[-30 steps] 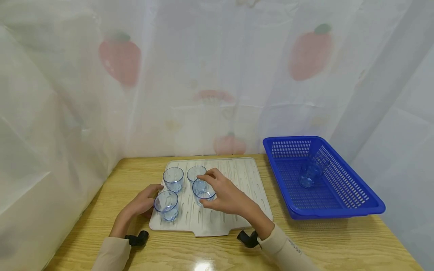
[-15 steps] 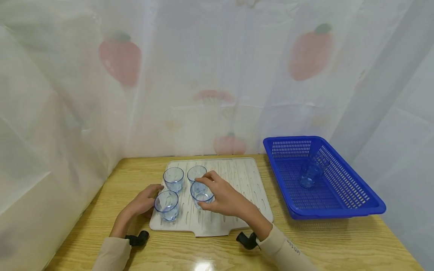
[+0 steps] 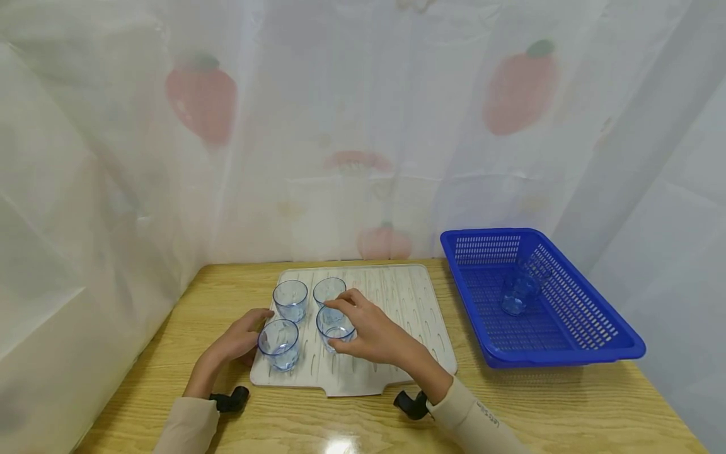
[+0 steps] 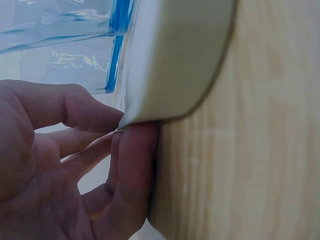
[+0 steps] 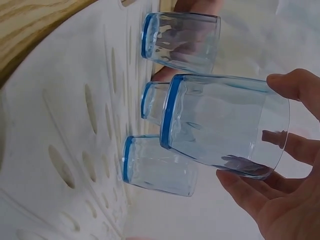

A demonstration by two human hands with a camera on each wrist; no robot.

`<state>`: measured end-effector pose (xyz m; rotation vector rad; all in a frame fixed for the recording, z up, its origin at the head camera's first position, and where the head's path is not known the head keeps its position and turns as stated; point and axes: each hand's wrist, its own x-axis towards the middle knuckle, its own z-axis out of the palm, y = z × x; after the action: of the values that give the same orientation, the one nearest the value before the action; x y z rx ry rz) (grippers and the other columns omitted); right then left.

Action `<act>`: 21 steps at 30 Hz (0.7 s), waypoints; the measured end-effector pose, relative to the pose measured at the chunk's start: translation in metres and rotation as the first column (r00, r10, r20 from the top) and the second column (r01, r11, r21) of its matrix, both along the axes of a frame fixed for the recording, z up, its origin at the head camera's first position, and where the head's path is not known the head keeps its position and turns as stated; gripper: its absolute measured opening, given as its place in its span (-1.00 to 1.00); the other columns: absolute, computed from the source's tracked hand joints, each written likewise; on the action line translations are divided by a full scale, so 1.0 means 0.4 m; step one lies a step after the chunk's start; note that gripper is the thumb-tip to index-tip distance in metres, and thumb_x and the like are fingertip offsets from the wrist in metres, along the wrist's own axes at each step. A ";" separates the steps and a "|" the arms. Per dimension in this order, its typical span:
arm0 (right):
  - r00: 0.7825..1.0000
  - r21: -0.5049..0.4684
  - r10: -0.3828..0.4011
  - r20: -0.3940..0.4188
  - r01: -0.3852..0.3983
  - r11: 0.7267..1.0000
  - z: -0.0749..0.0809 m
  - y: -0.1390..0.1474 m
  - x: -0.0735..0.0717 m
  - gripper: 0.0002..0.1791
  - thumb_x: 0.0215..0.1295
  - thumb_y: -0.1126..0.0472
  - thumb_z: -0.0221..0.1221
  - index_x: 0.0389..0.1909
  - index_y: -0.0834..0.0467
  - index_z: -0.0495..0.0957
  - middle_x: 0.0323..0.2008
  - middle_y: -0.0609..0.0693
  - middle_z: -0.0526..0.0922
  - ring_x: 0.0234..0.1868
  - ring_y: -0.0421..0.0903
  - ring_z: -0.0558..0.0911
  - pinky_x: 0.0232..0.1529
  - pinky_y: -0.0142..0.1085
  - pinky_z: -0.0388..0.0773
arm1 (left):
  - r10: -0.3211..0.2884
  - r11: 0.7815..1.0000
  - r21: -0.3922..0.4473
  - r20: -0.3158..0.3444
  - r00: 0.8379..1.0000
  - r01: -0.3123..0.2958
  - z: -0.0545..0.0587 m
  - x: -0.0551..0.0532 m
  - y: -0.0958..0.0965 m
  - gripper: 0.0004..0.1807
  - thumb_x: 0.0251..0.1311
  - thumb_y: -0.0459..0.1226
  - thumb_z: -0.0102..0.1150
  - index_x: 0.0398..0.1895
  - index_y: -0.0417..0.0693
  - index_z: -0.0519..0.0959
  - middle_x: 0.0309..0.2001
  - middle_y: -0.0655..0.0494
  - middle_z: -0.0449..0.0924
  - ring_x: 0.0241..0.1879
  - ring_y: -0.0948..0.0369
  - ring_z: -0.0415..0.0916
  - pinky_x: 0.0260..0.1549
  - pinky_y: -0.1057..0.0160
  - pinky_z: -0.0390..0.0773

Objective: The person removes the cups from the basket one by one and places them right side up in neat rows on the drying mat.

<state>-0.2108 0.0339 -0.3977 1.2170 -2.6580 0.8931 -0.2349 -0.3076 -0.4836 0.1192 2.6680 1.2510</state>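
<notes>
Just right of the near-left glass (image 3: 278, 345), the right hand (image 3: 374, 329) grips a tumbler (image 3: 334, 324), axis upright, over the mat (image 3: 391, 302) whose left edge the left hand (image 3: 239, 337) pinches.

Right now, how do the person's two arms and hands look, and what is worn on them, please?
The left hand and right hand wear no gloves. The left sleeve is beige and plain where visible; the right sleeve is beige with small dark lettering, not clearly readable. A black attachment shows by the left cuff and a similar black piece by the right.
</notes>
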 end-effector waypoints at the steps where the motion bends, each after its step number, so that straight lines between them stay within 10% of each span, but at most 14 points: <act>1: 1.000 0.001 0.001 0.000 -0.001 1.000 -0.002 -0.001 -0.001 -0.28 0.33 0.00 0.36 0.46 0.08 0.41 0.25 0.05 0.45 0.11 -0.09 0.58 0.05 -0.22 0.63 | 0.000 1.000 -0.001 0.000 1.000 0.000 0.000 0.001 0.000 -0.29 0.21 -0.45 0.05 0.50 -0.24 0.28 0.56 -0.35 0.10 0.33 -0.31 0.23 -0.49 0.09 0.67; 21: 0.999 0.016 0.019 0.027 -0.019 1.000 -0.024 -0.015 -0.003 -0.29 0.36 0.00 0.32 0.49 0.04 0.38 0.29 0.03 0.42 0.13 -0.10 0.55 0.05 -0.27 0.60 | -0.002 1.000 0.000 0.002 1.000 0.002 -0.001 0.003 0.001 -0.29 0.19 -0.47 0.01 0.50 -0.26 0.27 0.56 -0.37 0.08 0.35 -0.32 0.21 -0.49 0.09 0.69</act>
<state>-0.2118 0.0280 -0.4073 1.2449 -2.6838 0.8982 -0.2339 -0.3071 -0.4840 0.1205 2.6656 1.2496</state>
